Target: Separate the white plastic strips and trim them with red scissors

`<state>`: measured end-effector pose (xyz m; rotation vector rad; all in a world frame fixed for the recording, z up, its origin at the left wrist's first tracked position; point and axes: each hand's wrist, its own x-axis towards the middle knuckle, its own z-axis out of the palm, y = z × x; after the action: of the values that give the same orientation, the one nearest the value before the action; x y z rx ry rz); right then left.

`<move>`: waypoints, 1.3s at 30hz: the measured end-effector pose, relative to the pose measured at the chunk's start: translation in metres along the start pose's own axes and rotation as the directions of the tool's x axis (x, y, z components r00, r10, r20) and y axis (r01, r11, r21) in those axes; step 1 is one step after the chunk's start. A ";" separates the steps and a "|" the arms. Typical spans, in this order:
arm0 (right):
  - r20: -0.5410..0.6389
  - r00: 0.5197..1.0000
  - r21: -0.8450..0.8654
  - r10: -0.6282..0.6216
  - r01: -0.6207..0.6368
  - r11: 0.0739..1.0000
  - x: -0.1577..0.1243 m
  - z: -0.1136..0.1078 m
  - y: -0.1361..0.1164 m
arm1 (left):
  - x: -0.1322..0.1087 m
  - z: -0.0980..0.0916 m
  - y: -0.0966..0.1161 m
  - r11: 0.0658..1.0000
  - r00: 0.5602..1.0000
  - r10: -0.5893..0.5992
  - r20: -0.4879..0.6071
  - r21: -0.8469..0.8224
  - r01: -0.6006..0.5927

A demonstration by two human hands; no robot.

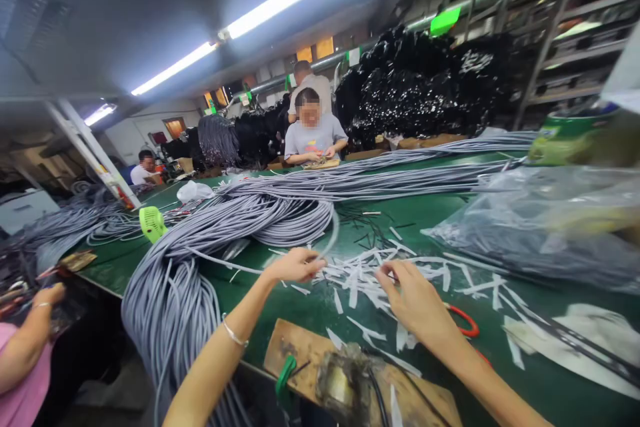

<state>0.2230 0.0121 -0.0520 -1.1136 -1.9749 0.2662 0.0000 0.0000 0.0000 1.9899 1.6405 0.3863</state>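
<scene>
The gray cable (335,232) arcs up off the table (440,213) just beside the big cable bundle (200,260), and my left grip (297,265) is closed on its near end. My right grip (415,297) hovers over the white strips (360,277) scattered nearby, fingers curled. I cannot tell whether it pinches one. Red-handled scissors (467,321) lie under that wrist. A wooden board (300,347) sits at the near edge and a plastic bag (550,220) to the right. A person in a grey shirt (313,137) sits across the table.
</scene>
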 end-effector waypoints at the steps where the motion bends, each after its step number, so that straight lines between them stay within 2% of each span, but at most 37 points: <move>1: -0.010 1.000 0.011 0.015 -0.015 1.000 0.001 -0.004 0.001 | 0.001 0.006 0.008 0.999 0.999 0.039 -0.007 -0.023 -0.039; 5: -0.007 0.999 0.071 0.046 -0.046 0.996 0.002 -0.012 0.001 | -0.013 0.020 0.023 0.989 0.989 0.113 -0.096 -0.088 -0.122; 8: -0.007 0.992 0.105 0.129 -0.127 0.986 0.002 -0.013 -0.001 | -0.033 0.017 0.017 0.977 0.969 0.154 -0.192 -0.117 -0.178; 11: 0.024 0.963 0.264 0.267 -0.264 0.928 0.003 -0.016 -0.006 | -0.054 0.005 0.003 0.969 0.969 0.167 -0.182 -0.153 -0.196; 13: 0.072 0.943 0.488 0.325 -0.318 0.813 0.006 -0.020 -0.010 | -0.065 -0.003 -0.008 0.970 0.974 0.154 -0.163 -0.164 -0.181; 16: 0.112 0.906 0.797 0.409 -0.327 0.508 0.011 -0.027 -0.013 | -0.077 -0.014 -0.021 0.980 0.981 0.144 -0.131 -0.117 -0.159; 18: 0.086 0.867 0.896 0.490 -0.283 0.342 0.014 -0.033 -0.011 | -0.080 -0.019 -0.027 0.988 0.986 0.136 -0.101 -0.053 -0.142; 20: 0.042 0.828 0.931 0.560 -0.235 0.277 0.017 -0.036 -0.007 | -0.076 -0.025 -0.030 0.991 0.986 0.129 -0.103 0.048 -0.124; 22: 0.018 0.809 0.931 0.587 -0.228 0.286 0.017 -0.036 -0.006 | -0.065 -0.028 -0.029 0.976 0.968 0.103 -0.227 0.211 -0.055; 23: 0.021 0.812 0.920 0.583 -0.243 0.306 0.016 -0.033 -0.006 | -0.058 -0.028 -0.026 0.957 0.943 0.088 -0.320 0.289 0.009; 25: 0.055 0.840 0.887 0.541 -0.290 0.361 0.012 -0.026 -0.011 | -0.041 -0.020 -0.015 0.910 0.872 0.102 -0.478 0.400 0.112; 26: 0.081 0.858 0.866 0.507 -0.313 0.391 0.010 -0.022 -0.014 | -0.033 -0.013 -0.007 0.898 0.859 0.139 -0.493 0.429 0.101; 27: 0.109 0.875 0.846 0.472 -0.331 0.417 0.007 -0.018 -0.018 | -0.025 -0.004 0.002 0.881 0.863 0.230 -0.450 0.473 0.012; 29: 0.148 0.894 0.820 0.424 -0.351 0.452 0.003 -0.014 -0.023 | -0.010 0.017 0.022 0.829 0.858 0.442 -0.263 0.485 -0.278; 30: 0.157 0.897 0.813 0.414 -0.355 0.461 0.002 -0.014 -0.024 | -0.004 0.028 0.031 0.802 0.832 0.522 -0.187 0.441 -0.404; 31: 0.159 0.896 0.808 0.414 -0.359 0.467 0.002 -0.015 -0.024 | 0.002 0.037 0.039 0.790 0.806 0.568 -0.166 0.386 -0.477; 33: 0.140 0.890 0.807 0.434 -0.357 0.470 0.002 -0.020 -0.022 | 0.008 0.050 0.048 0.788 0.762 0.605 -0.231 0.309 -0.532; 37: 0.108 0.866 0.818 0.488 -0.356 0.452 0.003 -0.025 -0.020 | 0.006 0.066 0.049 0.810 0.669 0.579 -0.466 0.236 -0.537; 39: 0.134 0.866 0.814 0.482 -0.373 0.445 0.002 -0.023 -0.022 | 0.000 0.072 0.047 0.825 0.655 0.549 -0.519 0.214 -0.522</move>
<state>0.2263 -0.0041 -0.0242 -0.9080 -1.1266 1.2465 0.0767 -0.0218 -0.0323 2.5469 1.3028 1.2828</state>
